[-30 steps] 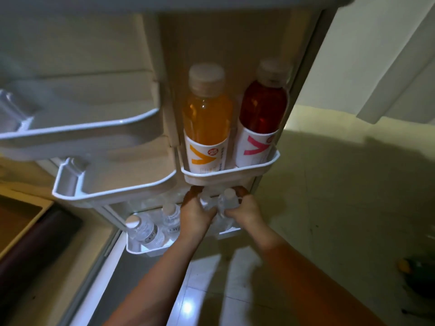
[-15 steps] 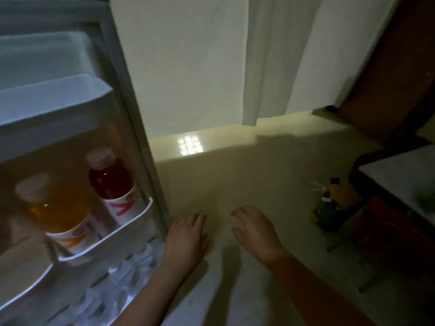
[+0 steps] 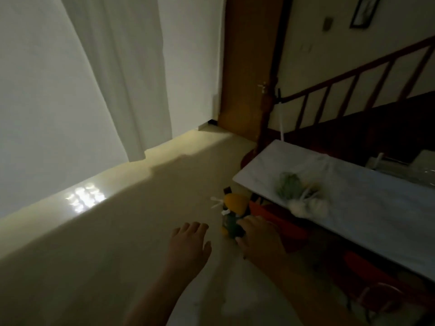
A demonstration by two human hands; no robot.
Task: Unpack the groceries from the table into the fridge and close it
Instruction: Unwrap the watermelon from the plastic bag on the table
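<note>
Over the pale floor [image 3: 98,243], both hands now hang in mid-air with nothing in them: the left hand [image 3: 188,245] has its fingers straight and loosely spread, and the right hand [image 3: 260,238] is likewise relaxed, palm down. 1 second ago those same hands were both at the small water bottles in the lowest shelf of the fridge door, under 2 tall drinks, 1 orange and 1 red; half a second ago they had already let go and the view was swinging away. Now the fridge is out of sight altogether, and the table [image 3: 376,208] has come into view on the right.

That reads as 1 delivery finished and the person turning back for the next load. On the tabletop lies a thin plastic bag [image 3: 303,194] holding something green, something yellow and several whitish round items, well apart from either hand. So the task is only partly done; the fridge was open when last seen and closing it presumably waits.

Beside the table, at floor level just ahead of the right hand, stands a cluster of dark, green and yellow containers [image 3: 233,212]; what they are cannot be told.

No writing is legible at present: the framed picture [image 3: 363,10] high on the wall is too dim and small.
</note>
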